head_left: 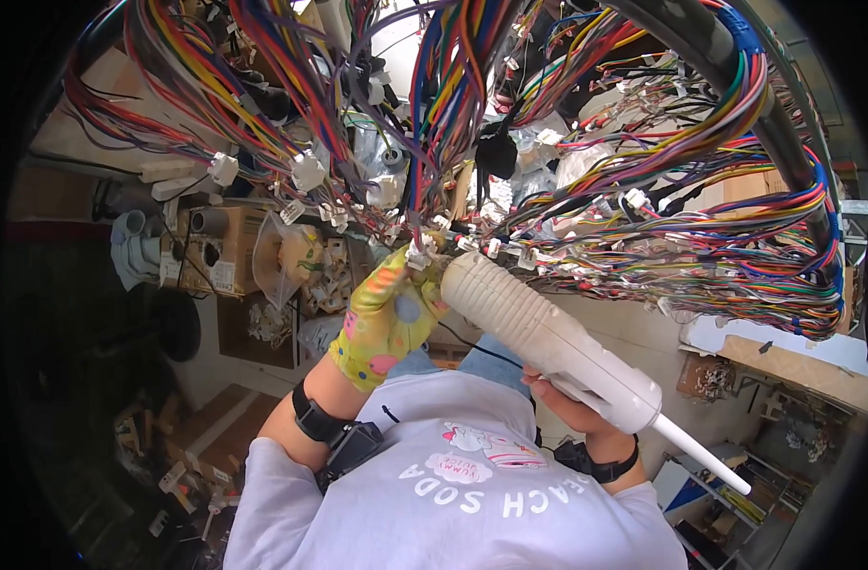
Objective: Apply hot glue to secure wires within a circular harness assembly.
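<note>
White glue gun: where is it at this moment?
In the head view, the white glue gun is right of centre, in the right hand, its ribbed end beside the yellow-gloved left hand, just below the colourful wires in the picture.

The glue gun (565,340) is matt plastic, the wires (453,71) glossy.

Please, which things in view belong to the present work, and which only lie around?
Apparently in use:
white glue gun in right hand
white connector in gloved left hand
hanging coloured wires

Apparently only lying around:
cardboard box at left
clear bag beside it
</note>
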The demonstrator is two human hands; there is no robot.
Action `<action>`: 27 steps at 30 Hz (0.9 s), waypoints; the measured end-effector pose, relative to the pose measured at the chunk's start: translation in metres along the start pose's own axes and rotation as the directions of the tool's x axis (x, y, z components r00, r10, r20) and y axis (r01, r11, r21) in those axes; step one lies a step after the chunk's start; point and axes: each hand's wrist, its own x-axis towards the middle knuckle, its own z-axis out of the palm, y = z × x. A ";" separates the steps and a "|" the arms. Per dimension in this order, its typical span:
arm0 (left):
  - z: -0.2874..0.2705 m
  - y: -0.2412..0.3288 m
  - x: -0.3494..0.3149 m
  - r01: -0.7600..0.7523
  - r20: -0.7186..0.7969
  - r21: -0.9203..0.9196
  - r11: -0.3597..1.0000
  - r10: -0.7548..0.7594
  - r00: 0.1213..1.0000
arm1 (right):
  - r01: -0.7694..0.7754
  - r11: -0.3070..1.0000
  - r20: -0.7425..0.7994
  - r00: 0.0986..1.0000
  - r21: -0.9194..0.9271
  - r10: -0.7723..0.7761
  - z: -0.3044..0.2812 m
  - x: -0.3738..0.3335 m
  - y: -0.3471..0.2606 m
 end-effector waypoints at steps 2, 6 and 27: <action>-0.002 0.000 0.000 0.017 -0.011 -0.004 1.000 -0.017 1.000 | -0.018 0.999 -0.009 1.000 0.039 0.019 0.000 0.000 0.001; -0.005 0.001 -0.001 0.035 -0.018 -0.002 0.999 -0.035 0.999 | -0.030 0.993 0.027 0.999 0.114 0.027 -0.001 0.001 0.003; -0.007 0.005 -0.004 0.062 0.002 -0.042 0.997 -0.062 0.998 | -0.045 0.996 0.005 0.999 0.079 0.045 0.004 0.000 -0.001</action>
